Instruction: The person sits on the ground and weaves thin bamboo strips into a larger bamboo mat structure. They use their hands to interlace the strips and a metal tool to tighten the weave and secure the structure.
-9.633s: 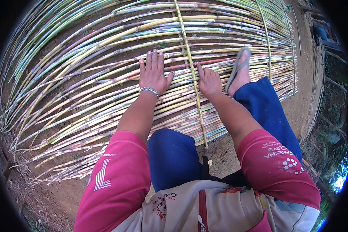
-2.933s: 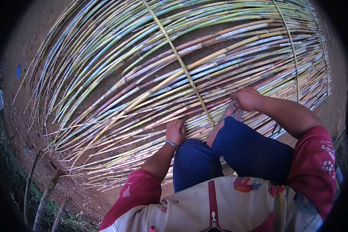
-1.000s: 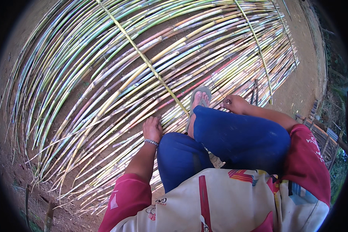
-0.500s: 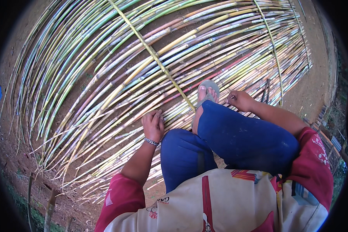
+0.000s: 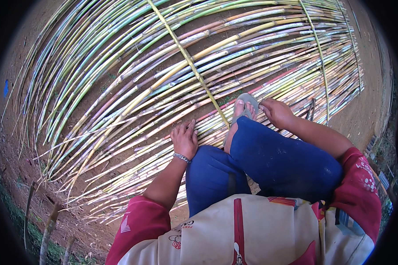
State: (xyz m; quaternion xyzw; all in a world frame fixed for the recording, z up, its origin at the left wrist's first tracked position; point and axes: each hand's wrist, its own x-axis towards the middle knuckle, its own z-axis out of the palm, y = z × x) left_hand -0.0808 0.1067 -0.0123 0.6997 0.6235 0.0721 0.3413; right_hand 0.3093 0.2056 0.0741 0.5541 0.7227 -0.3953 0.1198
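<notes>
Crouched at the near edge of a spread of long jointed canes (image 5: 168, 76), a person in blue trousers (image 5: 283, 154) works bare-handed on brown soil, clock directions running from the waist with 12 straight ahead. At 11 o'clock the left hand (image 5: 185, 140), wearing a metal bracelet (image 5: 181, 157), lies palm down, fingers loosely bent over the canes, perhaps as a prop for balance; whether it grips one cannot be told. At 12 the sandalled foot (image 5: 244, 110) stands on the layer, seemingly to steady both body and canes. Just beyond its toes, toward 1 o'clock, the right hand (image 5: 276, 112) is curled narrow at the sandal's edge, its fingertips too small to show what, if anything, they pinch. A dark slender object (image 5: 311, 109) lies near that wrist. Farther out, a yellow-green crosspiece (image 5: 192, 66) runs from beside the foot toward 11 o'clock, with a second crosspiece (image 5: 321, 62) and a third crosspiece (image 5: 351, 39) at 1, apparently keeping the canes in order. Toward 10 o'clock the thin ends fan apart, soil showing between them; toward 2, beyond the packed ends, a bare dirt strip (image 5: 370, 92) leaves walking room.
</notes>
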